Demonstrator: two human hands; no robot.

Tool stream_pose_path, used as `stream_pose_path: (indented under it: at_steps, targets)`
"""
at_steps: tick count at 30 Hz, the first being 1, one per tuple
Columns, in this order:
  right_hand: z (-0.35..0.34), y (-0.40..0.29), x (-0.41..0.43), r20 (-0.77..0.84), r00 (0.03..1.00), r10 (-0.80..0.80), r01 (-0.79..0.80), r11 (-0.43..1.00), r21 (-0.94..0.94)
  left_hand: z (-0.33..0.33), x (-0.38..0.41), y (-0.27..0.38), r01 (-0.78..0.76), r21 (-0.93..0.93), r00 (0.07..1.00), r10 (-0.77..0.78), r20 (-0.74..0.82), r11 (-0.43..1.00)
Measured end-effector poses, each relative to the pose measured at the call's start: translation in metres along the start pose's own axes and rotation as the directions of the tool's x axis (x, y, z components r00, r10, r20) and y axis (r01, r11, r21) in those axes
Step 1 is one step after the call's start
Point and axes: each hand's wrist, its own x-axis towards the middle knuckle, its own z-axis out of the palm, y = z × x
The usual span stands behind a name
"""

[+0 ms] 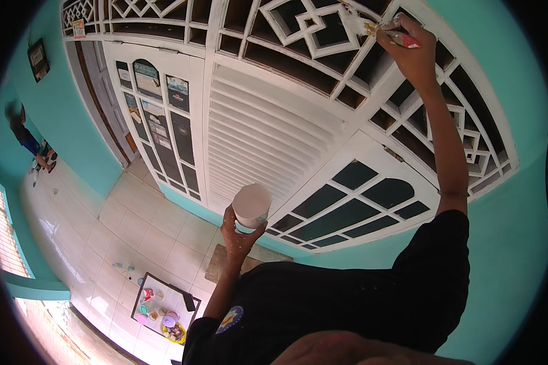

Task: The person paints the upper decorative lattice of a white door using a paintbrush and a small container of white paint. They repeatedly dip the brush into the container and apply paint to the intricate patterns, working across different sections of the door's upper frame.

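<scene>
My right hand [408,50] is raised to the wooden lattice at upper right, gripping a paintbrush [407,39] with a red handle. The brush's bristle end touches or nearly touches a white lattice bar [367,45] beside a diamond-shaped fretwork panel [310,23]. White paint spatters my fingers. Lower down, my left hand [240,237] holds a pale cup [252,205] from below and the side, in front of the white louvred panel [265,132]. The cup's pale top faces me; whether that is paint inside cannot be told.
White-framed windows with dark panes [347,205] flank the louvres. On the tiled floor [150,237], a low table [164,292] holds jars and a yellow basket [174,333]. A wooden bench or board [217,262] shows beside my left arm. Another person [25,134] stands far left.
</scene>
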Motion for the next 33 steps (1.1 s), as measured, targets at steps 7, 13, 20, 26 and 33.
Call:
stream_pose_path:
  at_steps: [7,13,20,26,33]
  targets:
    - [0.048,-0.063,-0.142,-0.065,0.840,0.538,-0.414,0.715,0.563,0.009,0.001,0.014,-0.028,0.077,0.997,0.023,0.072,0.997]
    - [0.099,-0.155,-0.289,0.351,0.184,0.918,-0.419,-0.250,0.873,0.027,-0.009,0.015,0.063,0.073,0.982,-0.075,0.175,0.995]
    - [0.068,-0.173,-0.360,0.569,0.237,0.787,-0.686,-0.279,0.672,0.054,-0.029,0.016,0.133,0.153,0.877,-0.188,0.442,0.979]
    - [0.008,-0.148,-0.369,0.583,0.285,0.761,-0.888,-0.020,0.460,0.092,-0.055,0.008,0.243,0.220,0.738,-0.327,0.590,0.945]
    - [-0.030,-0.122,-0.362,0.615,0.430,0.661,-0.902,0.289,0.321,0.144,-0.061,0.019,0.003,0.129,0.738,-0.089,0.669,0.992]
